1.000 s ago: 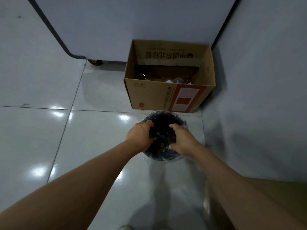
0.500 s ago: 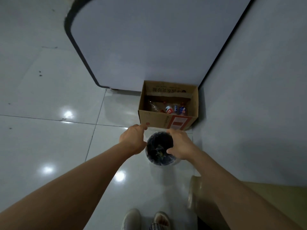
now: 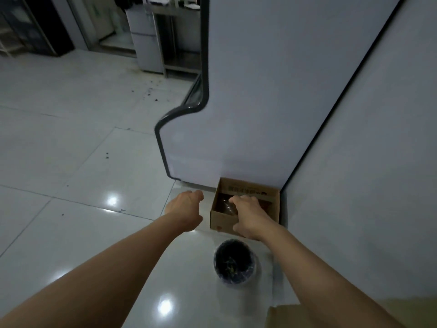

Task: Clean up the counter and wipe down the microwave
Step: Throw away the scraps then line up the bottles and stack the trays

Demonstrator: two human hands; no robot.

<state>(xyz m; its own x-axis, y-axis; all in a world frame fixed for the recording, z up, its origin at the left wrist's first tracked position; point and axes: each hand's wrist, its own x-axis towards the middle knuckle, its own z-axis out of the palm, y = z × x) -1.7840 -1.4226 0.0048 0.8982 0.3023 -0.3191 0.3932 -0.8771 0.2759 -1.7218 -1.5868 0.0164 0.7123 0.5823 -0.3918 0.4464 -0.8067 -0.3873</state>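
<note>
A small round bin with a dark liner stands on the tiled floor below my arms, with dark scraps inside. My left hand hangs in the air above the floor, fingers loosely curled, holding nothing. My right hand is raised in front of the cardboard box, fingers loosely curled and empty. Both hands are well above and apart from the bin. No counter or microwave is in view.
The open cardboard box holds bottles and stands on the floor against a tall white appliance. A white wall runs along the right. A tan box corner shows at bottom right. Steel kitchen units stand far back.
Both hands have come off the bin's rim and risen away from it. The view has lifted and pulled back, so the bin now sits lower and smaller.
</note>
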